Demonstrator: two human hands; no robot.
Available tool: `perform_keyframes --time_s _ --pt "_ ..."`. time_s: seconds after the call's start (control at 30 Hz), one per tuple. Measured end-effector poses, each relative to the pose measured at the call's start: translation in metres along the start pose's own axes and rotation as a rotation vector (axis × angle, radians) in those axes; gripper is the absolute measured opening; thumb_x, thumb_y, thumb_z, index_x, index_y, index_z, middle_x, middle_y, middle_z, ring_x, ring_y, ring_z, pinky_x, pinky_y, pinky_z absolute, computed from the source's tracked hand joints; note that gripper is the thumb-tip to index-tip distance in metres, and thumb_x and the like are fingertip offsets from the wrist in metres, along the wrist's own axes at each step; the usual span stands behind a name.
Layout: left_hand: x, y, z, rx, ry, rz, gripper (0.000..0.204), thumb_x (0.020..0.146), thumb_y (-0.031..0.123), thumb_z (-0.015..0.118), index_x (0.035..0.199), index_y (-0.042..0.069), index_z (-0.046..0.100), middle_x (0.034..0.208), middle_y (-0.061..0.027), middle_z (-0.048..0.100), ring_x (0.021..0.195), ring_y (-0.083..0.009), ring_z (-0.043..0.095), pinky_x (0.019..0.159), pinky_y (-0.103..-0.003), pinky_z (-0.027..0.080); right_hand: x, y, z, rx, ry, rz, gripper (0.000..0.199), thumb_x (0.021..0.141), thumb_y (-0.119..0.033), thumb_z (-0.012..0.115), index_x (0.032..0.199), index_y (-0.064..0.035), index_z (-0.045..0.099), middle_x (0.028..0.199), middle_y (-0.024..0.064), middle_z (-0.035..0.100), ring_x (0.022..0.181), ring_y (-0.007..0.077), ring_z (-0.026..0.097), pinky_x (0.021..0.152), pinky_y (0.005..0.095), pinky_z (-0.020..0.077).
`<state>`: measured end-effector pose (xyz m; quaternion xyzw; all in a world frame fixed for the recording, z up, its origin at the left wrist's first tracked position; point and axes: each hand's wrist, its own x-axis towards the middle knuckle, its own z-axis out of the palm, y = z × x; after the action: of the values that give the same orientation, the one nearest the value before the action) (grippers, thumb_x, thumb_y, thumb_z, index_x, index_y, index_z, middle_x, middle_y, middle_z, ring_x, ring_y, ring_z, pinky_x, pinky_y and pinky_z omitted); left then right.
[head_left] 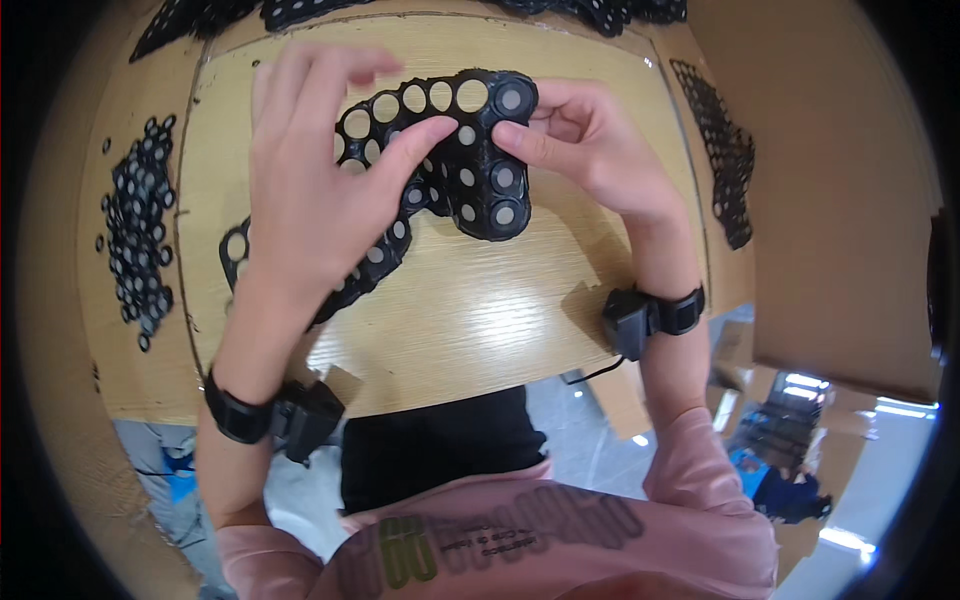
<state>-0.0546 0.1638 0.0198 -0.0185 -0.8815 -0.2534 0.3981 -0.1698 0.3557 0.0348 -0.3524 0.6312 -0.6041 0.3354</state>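
Note:
A black rubbery sheet (486, 188) with rows of round holes lies over the middle of the table. Some holes look open to the wood, while others show pale grey discs. My right hand (600, 150) pinches its right end, thumb on top and fingers behind. That end stands out toward me from the rest. Over the sheet's left part is my left hand (320, 185), which hides much of it. Its thumb tip reaches the sheet beside a pale disc, and its other fingers are raised and apart, slightly blurred. Whether the left thumb presses the sheet I cannot tell.
Small black rings (140, 230) are heaped at the left on the wooden table (480, 320). Another perforated black strip (715, 150) lies at the right edge. More black sheets (600, 12) lie along the far edge. A cardboard wall (820, 200) rises at the right.

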Motion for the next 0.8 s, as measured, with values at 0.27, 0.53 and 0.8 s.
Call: perform_keyframes --time_s 0.27,0.53,0.8 --pt "-0.011 0.028 0.013 -0.762 -0.257 -0.484 0.023 0.08 0.002 0.075 0.097 -0.001 0.06 0.083 -0.0021 0.062 0.075 -0.0071 0.057 0.07 -0.022 0.046 -0.002 0.01 0.009 -0.069 0.026 -0.105 0.015 0.088 -0.005 0.066 0.101 0.0015 0.067 0.077 -0.0022 0.064 0.064 0.0016 0.052 0.054 0.0184 0.0415" --pt "-0.01 0.02 0.002 -0.925 -0.388 -0.582 0.015 0.085 -0.003 0.068 0.097 -0.003 0.06 0.091 -0.0053 0.064 0.083 -0.0081 0.058 0.077 -0.021 0.046 0.003 0.018 0.009 0.375 -0.266 -0.099 0.009 0.092 -0.008 0.059 0.094 0.0011 0.06 0.088 0.0026 0.067 0.078 0.008 0.061 0.064 0.0224 0.0476" --pt "-0.005 0.011 0.0 -0.984 -0.441 -0.638 0.013 0.088 -0.003 0.063 0.101 -0.004 0.06 0.095 -0.0081 0.066 0.086 -0.011 0.062 0.079 -0.023 0.049 -0.003 0.024 0.003 0.026 -0.109 -0.228 0.018 0.09 -0.013 0.061 0.098 0.0024 0.063 0.086 0.0049 0.065 0.074 0.0086 0.058 0.068 0.023 0.048"
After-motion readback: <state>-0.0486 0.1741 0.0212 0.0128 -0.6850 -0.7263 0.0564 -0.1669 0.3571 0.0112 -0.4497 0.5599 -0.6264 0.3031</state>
